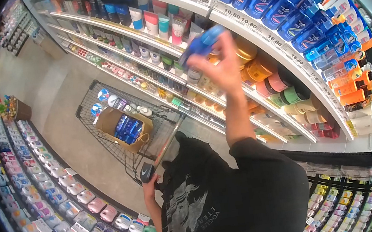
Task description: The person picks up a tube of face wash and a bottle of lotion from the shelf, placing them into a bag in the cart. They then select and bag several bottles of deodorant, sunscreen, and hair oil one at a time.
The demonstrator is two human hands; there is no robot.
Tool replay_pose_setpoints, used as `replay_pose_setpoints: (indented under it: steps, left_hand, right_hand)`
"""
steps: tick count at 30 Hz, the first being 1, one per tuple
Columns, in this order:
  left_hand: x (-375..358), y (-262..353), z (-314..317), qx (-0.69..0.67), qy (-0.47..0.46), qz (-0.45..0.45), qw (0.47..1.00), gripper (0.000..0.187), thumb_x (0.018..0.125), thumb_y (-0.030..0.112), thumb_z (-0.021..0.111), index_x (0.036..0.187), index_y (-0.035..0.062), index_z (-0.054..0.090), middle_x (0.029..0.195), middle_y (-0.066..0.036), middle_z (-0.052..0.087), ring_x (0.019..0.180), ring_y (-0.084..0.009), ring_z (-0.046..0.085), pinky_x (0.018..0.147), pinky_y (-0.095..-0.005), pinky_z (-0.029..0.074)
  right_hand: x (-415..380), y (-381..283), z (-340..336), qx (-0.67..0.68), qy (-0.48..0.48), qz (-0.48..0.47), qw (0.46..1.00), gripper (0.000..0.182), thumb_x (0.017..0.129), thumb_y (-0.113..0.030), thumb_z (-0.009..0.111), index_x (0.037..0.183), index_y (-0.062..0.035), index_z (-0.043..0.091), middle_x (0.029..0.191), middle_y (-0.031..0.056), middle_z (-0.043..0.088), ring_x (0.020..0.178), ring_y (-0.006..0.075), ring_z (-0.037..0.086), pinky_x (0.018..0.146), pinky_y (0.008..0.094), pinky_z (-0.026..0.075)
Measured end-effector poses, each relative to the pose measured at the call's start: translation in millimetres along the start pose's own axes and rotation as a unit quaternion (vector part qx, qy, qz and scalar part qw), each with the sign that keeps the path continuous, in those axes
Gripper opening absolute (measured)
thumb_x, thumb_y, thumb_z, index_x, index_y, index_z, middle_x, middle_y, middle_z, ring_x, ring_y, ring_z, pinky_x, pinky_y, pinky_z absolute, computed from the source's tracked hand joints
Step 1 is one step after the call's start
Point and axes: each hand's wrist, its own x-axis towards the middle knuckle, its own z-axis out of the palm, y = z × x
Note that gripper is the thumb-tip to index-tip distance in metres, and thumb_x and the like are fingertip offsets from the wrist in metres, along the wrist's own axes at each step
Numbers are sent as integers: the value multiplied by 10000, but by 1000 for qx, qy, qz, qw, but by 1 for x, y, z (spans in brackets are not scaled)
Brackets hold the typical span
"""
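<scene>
Raised in front of the shelves, my right hand [219, 62] grips a blue bottle [202, 45], blurred by motion. Down at the left, my left hand [150, 187] is closed around a small black item with a white swoosh [147, 172], beside the end of the cart's handle [168, 142]. The wire shopping cart [88, 103] carries an open brown paper bag [126, 143] with several blue bottles [128, 128] in it. White bottles [140, 111] and blue-and-white packs [99, 102] lie farther forward in the cart.
Rows of blue bottles [270, 4] stand on the upper shelf [254, 25] at the right, above price labels. Below are orange jars [257, 69] and tubes [150, 24]. Another shelf with detergent-like bottles [84, 196] curves along the left. Grey floor [58, 93] runs between them.
</scene>
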Motion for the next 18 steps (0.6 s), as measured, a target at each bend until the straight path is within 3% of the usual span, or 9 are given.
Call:
replay_pose_setpoints:
  steps: [2,3,4,6,7,8,10,18]
  left_hand:
    - [-3,2,3,5,5,1,1000,229,932,139,829,1068,18,690,892,-35,701,841,-167,727,761,-301,505]
    - [-3,3,2,8,8,0,1000,230,932,136,828,1072,18,688,897,-35,700,849,-171,732,767,-302,509]
    - [-3,3,0,8,10,3,1000,230,932,136,828,1072,18,688,897,-35,700,849,-171,732,767,-302,509]
    - [2,-6,-7,10,-13,5,1000,255,934,125,819,1130,14,698,940,-81,760,852,-184,728,777,-322,539]
    - [4,-9,-9,9,-15,13,1000,270,927,126,829,1135,11,702,944,-83,765,859,-178,729,772,-316,537]
    - [2,-9,-8,6,-12,15,1000,270,927,126,829,1135,11,702,944,-83,765,859,-178,729,772,-316,537]
    - [0,-10,-3,-10,12,16,1000,275,925,132,835,1135,11,705,943,-77,763,845,-174,726,764,-309,532]
    - [-1,-9,4,33,50,20,998,321,918,159,851,1156,-4,711,962,-57,747,857,-168,739,759,-300,529]
  right_hand:
    - [37,-8,-15,40,180,-11,983,585,776,-237,982,1221,-42,656,959,34,775,886,141,723,803,311,570]
    - [61,-8,-28,-28,230,-67,971,573,768,-244,987,1192,-28,669,952,35,778,844,143,724,779,314,572]
    - [82,-9,-39,-96,276,-122,949,561,761,-250,993,1163,-14,681,946,37,782,802,146,725,755,316,573]
    - [106,-23,-50,-143,305,-104,936,601,739,-308,1005,1145,4,688,887,62,778,748,169,726,719,333,573]
    - [123,0,-58,-225,333,-133,906,620,757,-388,988,1123,30,713,852,54,768,750,131,711,723,274,560]
    - [133,9,-62,-220,331,-136,907,620,757,-388,988,1123,30,713,852,54,768,750,131,711,723,274,560]
    - [144,16,-63,-313,300,-96,896,662,744,-491,960,1115,7,731,808,105,759,696,259,725,715,368,575]
    - [141,34,-51,-384,250,-15,889,745,764,-619,886,1151,9,777,833,142,779,793,334,770,772,430,595]
